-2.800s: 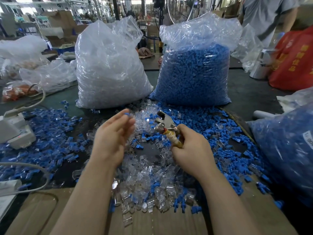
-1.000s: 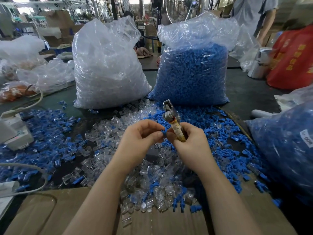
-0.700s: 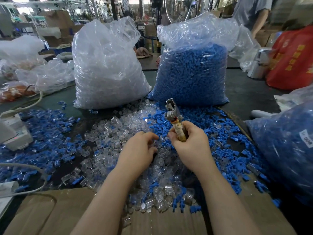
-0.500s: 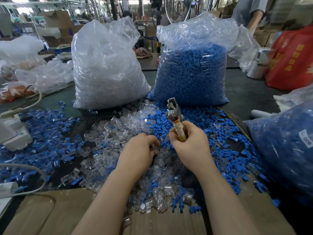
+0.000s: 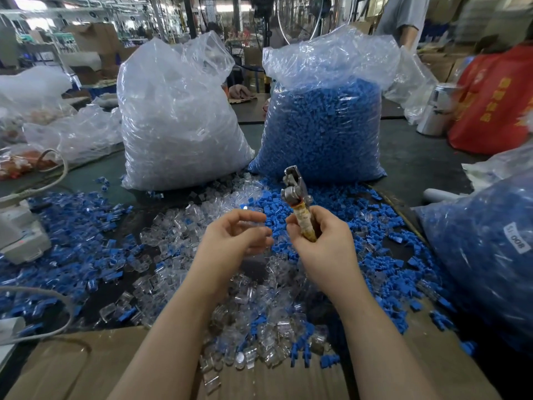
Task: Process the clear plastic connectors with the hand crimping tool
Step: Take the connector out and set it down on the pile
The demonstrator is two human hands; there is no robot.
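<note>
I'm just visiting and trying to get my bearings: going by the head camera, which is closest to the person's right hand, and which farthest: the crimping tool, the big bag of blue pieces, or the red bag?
1. Crimping tool: gripped in the right hand itself.
2. Bag of blue pieces: standing straight behind the hand.
3. Red bag: far back at the right edge.

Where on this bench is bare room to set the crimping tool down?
Bare patches: the dark tabletop right of the blue bag, and the cardboard at the near left. Crowded: the clear connectors and blue pieces around both hands.
</note>
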